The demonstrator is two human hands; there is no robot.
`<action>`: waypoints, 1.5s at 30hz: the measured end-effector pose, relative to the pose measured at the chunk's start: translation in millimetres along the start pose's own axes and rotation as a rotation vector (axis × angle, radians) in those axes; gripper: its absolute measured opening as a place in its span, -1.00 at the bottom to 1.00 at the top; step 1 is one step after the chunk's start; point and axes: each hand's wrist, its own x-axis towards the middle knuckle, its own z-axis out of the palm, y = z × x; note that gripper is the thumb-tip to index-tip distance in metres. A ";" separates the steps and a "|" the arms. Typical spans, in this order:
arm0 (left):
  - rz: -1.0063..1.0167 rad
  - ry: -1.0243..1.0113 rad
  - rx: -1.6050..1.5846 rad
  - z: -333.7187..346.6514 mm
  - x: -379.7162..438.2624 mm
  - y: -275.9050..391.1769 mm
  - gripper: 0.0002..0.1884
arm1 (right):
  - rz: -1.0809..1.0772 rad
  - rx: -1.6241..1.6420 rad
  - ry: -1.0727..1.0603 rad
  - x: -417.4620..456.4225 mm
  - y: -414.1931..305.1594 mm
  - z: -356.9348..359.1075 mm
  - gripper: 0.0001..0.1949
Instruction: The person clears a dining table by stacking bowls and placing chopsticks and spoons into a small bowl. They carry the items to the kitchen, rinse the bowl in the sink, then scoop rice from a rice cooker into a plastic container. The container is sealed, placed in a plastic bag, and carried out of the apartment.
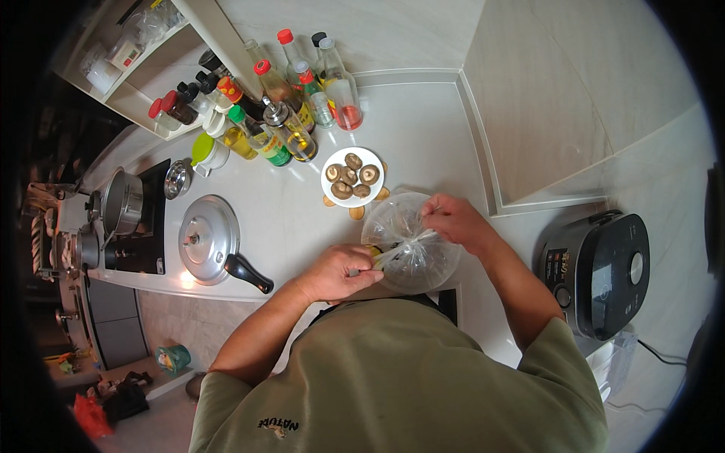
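Observation:
Between my hands is clear plastic film (416,243), gathered into a twist over a round, bowl-like form; what lies under it is hard to make out. My left hand (345,273) pinches one gathered end at the left. On the other side, my right hand (455,222) grips the opposite end. A small yellow patch shows beside my left fingers. Just beyond the film, a white plate (325,184) carries several brown shiitake mushrooms (349,175). It rests on a wooden trivet (356,213).
Bottles (294,136) of sauce and oil crowd the back left. At left lie a pressure cooker lid (208,240), a small metal bowl (178,179) and a steel pot (123,201) on the black cooktop (150,260). A dark rice cooker (595,274) stands at right. Open shelves (147,56) hold jars.

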 end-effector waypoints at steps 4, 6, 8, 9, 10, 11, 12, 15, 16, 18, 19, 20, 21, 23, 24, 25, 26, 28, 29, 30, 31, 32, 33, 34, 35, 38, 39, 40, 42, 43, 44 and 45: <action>-0.075 -0.047 0.013 -0.4 -5.7 -14.4 -0.64 | -0.592 -0.888 0.449 12.0 33.3 -8.2 -0.85; -0.164 -0.066 -0.073 0.1 -9.5 -18.1 -0.66 | -0.674 -1.010 0.513 17.9 42.1 -20.7 -0.82; -0.238 -0.078 -0.098 1.2 -12.6 -18.0 -0.67 | -0.694 -1.014 0.542 23.7 54.4 -25.7 -0.82; -0.275 -0.082 -0.108 0.8 -12.7 -16.3 -0.68 | -0.707 -1.016 0.556 26.3 56.3 -26.3 -0.82; -0.300 -0.064 -0.118 0.5 -12.7 -13.6 -0.70 | -0.694 -0.996 0.573 28.7 58.0 -27.5 -0.81; -0.326 -0.046 -0.128 0.0 -12.8 -9.6 -0.71 | -0.681 -0.975 0.589 30.9 59.8 -28.8 -0.81; -0.354 -0.027 -0.141 0.2 -13.9 -6.9 -0.72 | -0.667 -0.956 0.603 31.6 61.2 -28.7 -0.80; -0.340 -0.023 -0.128 1.9 -17.9 -18.8 -0.73 | -0.643 -0.892 0.584 30.9 65.3 -30.6 -0.80; -0.337 -0.025 -0.129 3.0 -19.1 -22.3 -0.73 | -0.634 -0.889 0.587 30.5 67.0 -31.6 -0.80; -0.333 -0.032 -0.130 5.4 -21.5 -30.7 -0.73 | -0.614 -0.881 0.595 29.8 72.1 -33.7 -0.79; -0.285 -0.026 -0.114 8.5 -25.6 -41.2 -0.73 | -0.602 -0.898 0.607 29.8 75.7 -34.1 -0.81; -0.236 -0.020 -0.099 12.9 -30.2 -54.6 -0.73 | -0.588 -0.914 0.620 29.3 79.5 -34.8 -0.82; -0.185 -0.016 -0.081 13.5 -31.1 -61.7 -0.71 | -0.576 -0.929 0.636 29.9 81.0 -35.4 -0.83; -0.437 0.028 -0.307 2.1 -25.6 -39.8 -0.76 | -0.532 -0.816 0.608 12.5 46.1 -28.3 -0.84; -0.571 0.046 -0.427 -0.3 -25.0 -20.7 -0.78 | -0.498 -0.756 0.589 -4.8 26.4 -21.1 -0.84; -0.562 0.071 -0.495 -2.3 -17.9 3.5 -0.82 | -0.555 -0.615 0.501 -19.4 10.2 -14.2 -0.87; -0.551 0.095 -0.565 -4.5 -2.1 30.4 -0.83 | -0.608 -0.474 0.416 -32.0 -8.0 -7.7 -0.88; -0.481 0.168 -0.638 6.5 24.8 49.6 -0.81 | -0.734 -0.401 0.245 -45.4 -37.1 6.9 -0.86; -0.425 0.207 -0.647 17.8 37.3 53.1 -0.77 | -0.798 -0.470 0.163 -51.1 -47.0 15.0 -0.85; -0.370 0.237 -0.655 25.8 48.1 55.0 -0.73 | -0.857 -0.538 0.088 -56.5 -53.1 20.4 -0.83; -0.357 0.253 -0.548 31.6 54.9 52.7 -0.72 | -0.874 -0.628 0.100 -59.6 -57.1 23.2 -0.81; -0.341 0.268 -0.442 36.5 61.3 48.1 -0.71 | -0.887 -0.718 0.112 -60.2 -61.6 23.2 -0.78; -0.324 0.277 -0.335 38.2 67.5 45.0 -0.70 | -0.895 -0.806 0.127 -59.3 -63.6 21.8 -0.76; -0.382 0.221 -0.292 29.8 76.3 60.0 -0.74 | -0.966 -0.823 0.178 -59.6 -64.4 17.5 -0.73; -0.430 0.140 -0.303 24.7 82.7 59.3 -0.76 | -0.954 -0.802 0.190 -59.6 -61.2 12.6 -0.73; -0.446 0.054 -0.244 18.8 92.8 56.7 -0.84 | -0.928 -0.721 0.230 -63.1 -49.8 10.5 -0.74; -0.360 0.042 -0.141 18.0 94.4 50.5 -0.84 | -0.911 -0.685 0.248 -66.8 -47.6 13.5 -0.74; -0.264 0.027 -0.041 14.7 97.0 45.9 -0.82 | -0.896 -0.652 0.271 -70.7 -46.6 16.0 -0.75; -0.322 -0.118 0.032 4.1 100.0 49.1 -0.80 | -0.981 -0.658 0.406 -68.4 -41.3 20.9 -0.75; -0.387 -0.147 -0.099 2.2 101.6 52.8 -0.80 | -1.020 -0.674 0.475 -69.7 -38.9 20.9 -0.75; -0.456 -0.180 -0.227 0.6 102.8 56.4 -0.79 | -0.996 -0.666 0.642 -74.3 -36.8 19.4 -0.77; -0.526 -0.207 -0.355 -2.3 104.0 59.3 -0.79 | -0.974 -0.658 0.801 -78.3 -36.2 18.0 -0.79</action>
